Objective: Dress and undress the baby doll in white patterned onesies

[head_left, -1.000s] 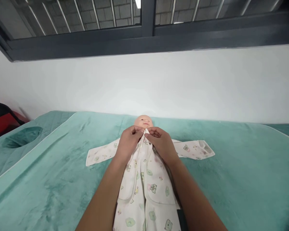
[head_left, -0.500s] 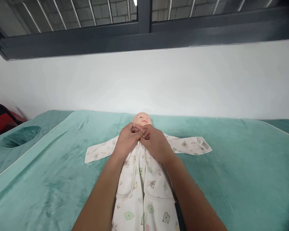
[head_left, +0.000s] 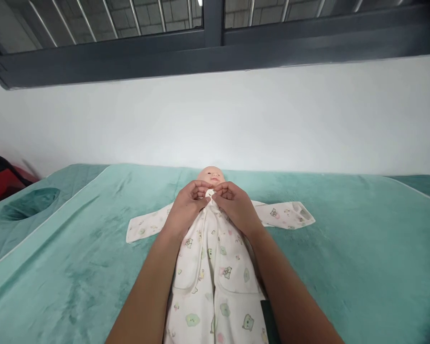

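Note:
A baby doll (head_left: 210,173) lies on its back, only its head showing above my hands. Its body is covered by a white baby garment (head_left: 215,267) printed with small bears and green shapes, with the sleeves spread to both sides. At the neckline, my left hand (head_left: 188,205) pinches one side of the garment's front between thumb and fingers. Opposite it, my right hand (head_left: 234,205) pinches the other side. A small piece of white printed cloth shows between my fingertips, just below the doll's chin. Whether a fastener sits there is too small to tell.
A teal plush cover (head_left: 344,267) spreads under the doll, with a round hollow (head_left: 30,204) at its left. A red and black item (head_left: 3,179) stands at the left edge. Behind are a white wall (head_left: 215,122) and a dark window frame (head_left: 129,59).
My hands have drawn slightly apart at the neckline, and the white cloth between the fingertips now shows. The doll and spread sleeves stay almost in place.

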Motion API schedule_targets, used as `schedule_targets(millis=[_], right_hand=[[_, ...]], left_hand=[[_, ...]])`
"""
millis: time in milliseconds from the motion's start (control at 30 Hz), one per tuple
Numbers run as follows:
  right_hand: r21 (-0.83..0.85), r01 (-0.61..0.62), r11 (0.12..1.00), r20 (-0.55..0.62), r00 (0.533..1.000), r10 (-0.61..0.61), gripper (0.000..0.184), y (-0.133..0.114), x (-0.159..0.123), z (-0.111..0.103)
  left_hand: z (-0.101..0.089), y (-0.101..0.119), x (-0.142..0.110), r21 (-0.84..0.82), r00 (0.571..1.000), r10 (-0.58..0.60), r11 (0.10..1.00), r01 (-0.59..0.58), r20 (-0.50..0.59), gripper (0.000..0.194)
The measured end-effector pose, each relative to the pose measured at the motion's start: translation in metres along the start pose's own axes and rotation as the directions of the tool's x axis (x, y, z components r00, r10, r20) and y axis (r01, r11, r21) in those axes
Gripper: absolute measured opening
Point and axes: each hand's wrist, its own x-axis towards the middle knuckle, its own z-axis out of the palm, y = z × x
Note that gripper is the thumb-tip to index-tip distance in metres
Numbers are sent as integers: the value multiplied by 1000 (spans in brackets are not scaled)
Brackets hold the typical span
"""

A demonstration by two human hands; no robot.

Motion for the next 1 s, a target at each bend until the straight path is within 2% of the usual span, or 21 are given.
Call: schedule_targets(millis=[133, 233, 400, 567, 833, 1000], right_hand=[[-54, 55, 997, -14, 998, -55, 16, -3, 0, 2], [-31, 58, 998, 19, 998, -57, 17, -1, 1, 0], [-6, 58, 998, -8, 998, -58, 16, 6, 2, 1], [9, 88, 996, -31, 996, -88, 15, 10, 5, 2], [40, 13, 999, -23, 1000, -12, 18, 11, 7, 0], [4, -5, 1000, -32, 999, 5, 17, 8, 6, 0]], left_hand=[[-3, -3, 0, -58, 999, 0, 998, 3, 47, 28], [-3, -3, 1, 42, 999, 29, 999, -30, 36, 19], [2, -2, 1, 263, 995, 89, 962, -73, -53, 13], [3, -3, 1, 305, 994, 87, 950, -61, -72, 16], [3, 3, -1, 321, 995, 79, 945, -56, -61, 18], [4, -1, 2, 453, 982, 113, 891, -35, -148, 10]])
